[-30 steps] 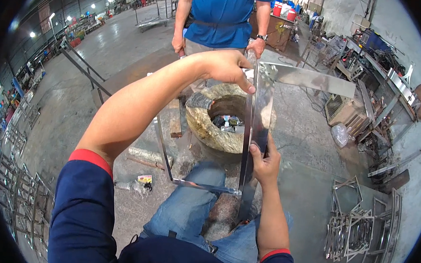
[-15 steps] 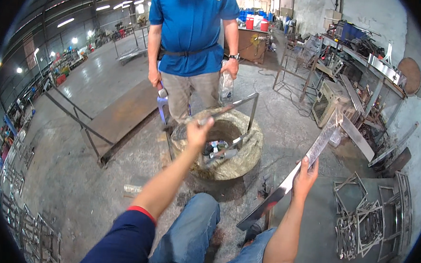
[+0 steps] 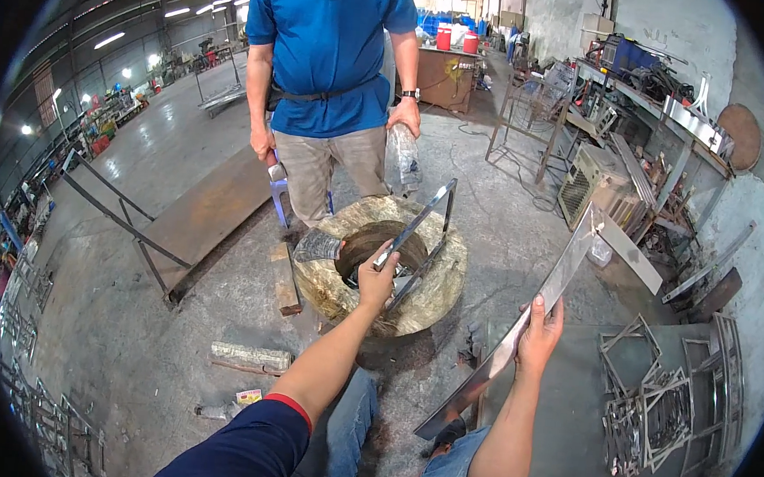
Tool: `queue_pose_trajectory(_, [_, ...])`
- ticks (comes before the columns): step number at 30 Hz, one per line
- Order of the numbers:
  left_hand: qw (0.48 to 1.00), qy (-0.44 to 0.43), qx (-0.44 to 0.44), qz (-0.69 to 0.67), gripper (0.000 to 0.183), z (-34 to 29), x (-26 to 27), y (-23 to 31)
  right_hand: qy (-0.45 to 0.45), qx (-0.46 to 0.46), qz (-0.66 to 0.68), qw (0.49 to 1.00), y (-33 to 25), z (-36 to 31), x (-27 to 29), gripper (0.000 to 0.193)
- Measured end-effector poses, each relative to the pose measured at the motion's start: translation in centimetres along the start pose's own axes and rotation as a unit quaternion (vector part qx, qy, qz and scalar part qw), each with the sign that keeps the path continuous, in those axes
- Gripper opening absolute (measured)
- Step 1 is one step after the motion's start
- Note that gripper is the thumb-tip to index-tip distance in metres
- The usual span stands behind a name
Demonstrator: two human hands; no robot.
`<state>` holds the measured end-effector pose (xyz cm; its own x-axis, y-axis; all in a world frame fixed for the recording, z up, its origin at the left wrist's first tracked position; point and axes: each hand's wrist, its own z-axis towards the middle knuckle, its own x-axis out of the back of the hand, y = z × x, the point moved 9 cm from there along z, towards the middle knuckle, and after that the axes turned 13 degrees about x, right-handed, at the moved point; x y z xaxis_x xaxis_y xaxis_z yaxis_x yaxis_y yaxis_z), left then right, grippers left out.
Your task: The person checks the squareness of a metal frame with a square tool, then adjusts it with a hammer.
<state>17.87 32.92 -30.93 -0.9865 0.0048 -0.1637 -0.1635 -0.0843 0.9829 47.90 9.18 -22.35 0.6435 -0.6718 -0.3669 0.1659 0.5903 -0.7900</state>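
Note:
My left hand (image 3: 375, 282) is closed on one end of an angled metal frame (image 3: 418, 224), made of narrow bars. The frame slants over the hollow of a round, thick-walled block (image 3: 441, 296) that looks rough and wrapped in film. Its lower bar dips into the hollow, where I cannot make out what it touches. My right hand (image 3: 538, 335) grips a long shiny flat metal strip (image 3: 568, 272) by its middle, thumb on top. A shorter metal piece (image 3: 630, 254) angles off the strip's far end. A grey brush-like thing (image 3: 318, 246) lies on the block's left rim.
A person in a blue shirt (image 3: 331, 69) stands beyond the block, holding a hammer-like tool and a clear plastic bottle or bag (image 3: 404, 159). A rusty plate (image 3: 213, 215) and wooden block (image 3: 285, 281) lie left. Small metal frames (image 3: 651, 412) are piled right.
My left hand has moved nearer and slightly right with the frame, uncovering the brush-like thing on the rim. My right hand keeps its hold on the strip. The whole view has shifted a little.

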Motion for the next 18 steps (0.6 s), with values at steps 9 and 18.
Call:
queue_pose_trajectory(9, [0.999,-0.006,-0.035,-0.001,0.040,-0.6,-0.5,1.0,-0.032,-0.023,0.002,0.999,0.9,-0.6,-0.9,0.037])
queue_pose_trajectory(18, [0.999,-0.012,-0.033,0.012,0.040,-0.5,-0.1,0.8,-0.018,-0.003,0.004,1.000,1.2,-0.3,0.2,0.040])
